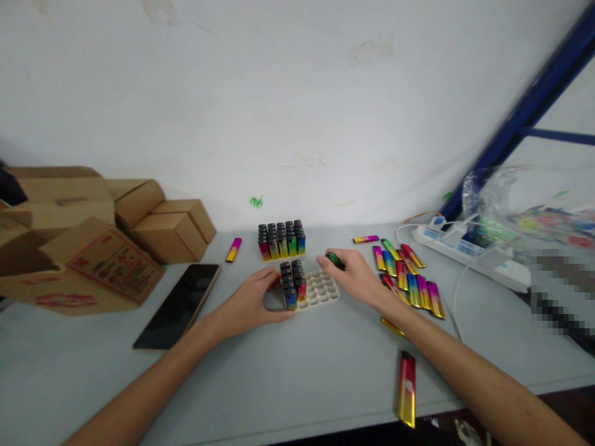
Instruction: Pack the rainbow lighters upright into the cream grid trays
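Observation:
A cream plastic tray (325,290) with round slots lies on the grey table, with several colourful lighters (294,285) standing upright in its left part. My left hand (253,303) curls round the tray's left edge, fingers against the lighters. My right hand (356,275) hovers over the tray's far right corner, fingers closed on a green lighter (334,259). A second tray full of upright lighters (281,240) stands just behind.
Several loose lighters (409,279) lie to the right, one (406,389) at the front edge, one (233,249) at the left. A black phone (179,303) and cardboard boxes (93,248) sit left. A power strip (460,246) and a plastic bag (502,204) sit at right.

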`<state>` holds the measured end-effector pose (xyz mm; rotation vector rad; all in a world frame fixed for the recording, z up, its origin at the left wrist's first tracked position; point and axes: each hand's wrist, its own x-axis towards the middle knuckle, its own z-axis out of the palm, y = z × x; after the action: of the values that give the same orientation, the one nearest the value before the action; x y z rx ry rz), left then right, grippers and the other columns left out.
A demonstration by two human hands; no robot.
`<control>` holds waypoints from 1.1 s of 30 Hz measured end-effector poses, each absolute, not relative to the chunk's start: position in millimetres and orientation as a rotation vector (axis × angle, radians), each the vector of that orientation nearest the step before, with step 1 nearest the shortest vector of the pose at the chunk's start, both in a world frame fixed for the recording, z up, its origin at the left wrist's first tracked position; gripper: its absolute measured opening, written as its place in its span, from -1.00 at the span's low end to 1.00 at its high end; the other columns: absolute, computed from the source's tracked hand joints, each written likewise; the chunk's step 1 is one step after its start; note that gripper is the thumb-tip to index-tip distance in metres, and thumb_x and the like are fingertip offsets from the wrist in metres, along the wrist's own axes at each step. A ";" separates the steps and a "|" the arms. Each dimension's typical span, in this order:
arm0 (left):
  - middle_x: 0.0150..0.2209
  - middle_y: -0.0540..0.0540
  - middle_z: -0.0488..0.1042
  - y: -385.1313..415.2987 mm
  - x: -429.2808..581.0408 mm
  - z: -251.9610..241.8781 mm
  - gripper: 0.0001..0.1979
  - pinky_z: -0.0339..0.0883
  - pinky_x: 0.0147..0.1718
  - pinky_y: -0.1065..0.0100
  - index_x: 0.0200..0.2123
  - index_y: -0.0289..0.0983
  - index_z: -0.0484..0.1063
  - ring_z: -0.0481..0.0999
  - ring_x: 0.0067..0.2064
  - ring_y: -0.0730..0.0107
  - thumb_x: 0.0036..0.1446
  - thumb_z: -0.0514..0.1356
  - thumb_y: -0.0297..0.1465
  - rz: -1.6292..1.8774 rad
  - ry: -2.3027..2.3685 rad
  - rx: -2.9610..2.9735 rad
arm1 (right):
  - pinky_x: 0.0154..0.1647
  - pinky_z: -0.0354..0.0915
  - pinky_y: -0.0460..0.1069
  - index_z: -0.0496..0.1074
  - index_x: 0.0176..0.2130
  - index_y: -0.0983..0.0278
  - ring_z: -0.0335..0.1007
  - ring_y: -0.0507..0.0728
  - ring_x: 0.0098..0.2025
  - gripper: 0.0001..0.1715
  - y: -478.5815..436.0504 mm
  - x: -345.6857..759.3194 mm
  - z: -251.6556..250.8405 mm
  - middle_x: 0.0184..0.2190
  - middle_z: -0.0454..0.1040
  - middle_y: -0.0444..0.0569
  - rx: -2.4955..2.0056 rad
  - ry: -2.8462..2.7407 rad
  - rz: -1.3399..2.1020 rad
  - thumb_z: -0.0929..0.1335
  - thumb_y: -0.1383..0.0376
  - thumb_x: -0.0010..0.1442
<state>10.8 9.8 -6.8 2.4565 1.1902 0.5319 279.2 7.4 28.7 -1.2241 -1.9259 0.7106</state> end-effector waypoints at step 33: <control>-0.13 -0.14 0.54 6.3 14.2 -1.6 -0.49 0.48 -0.03 0.13 -0.09 -0.23 0.50 0.53 -0.11 0.06 0.06 0.46 -0.02 0.542 1.153 2.417 | -0.27 0.41 0.01 0.68 -0.06 0.31 0.43 0.08 -0.37 -0.58 3.6 283.2 25.7 -0.37 0.61 -0.05 -0.944 -1.924 1.073 0.55 0.05 0.24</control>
<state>14.2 6.3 -1.6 2.4170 1.1534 0.5425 283.2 3.6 25.7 -0.9443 -1.9241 1.0725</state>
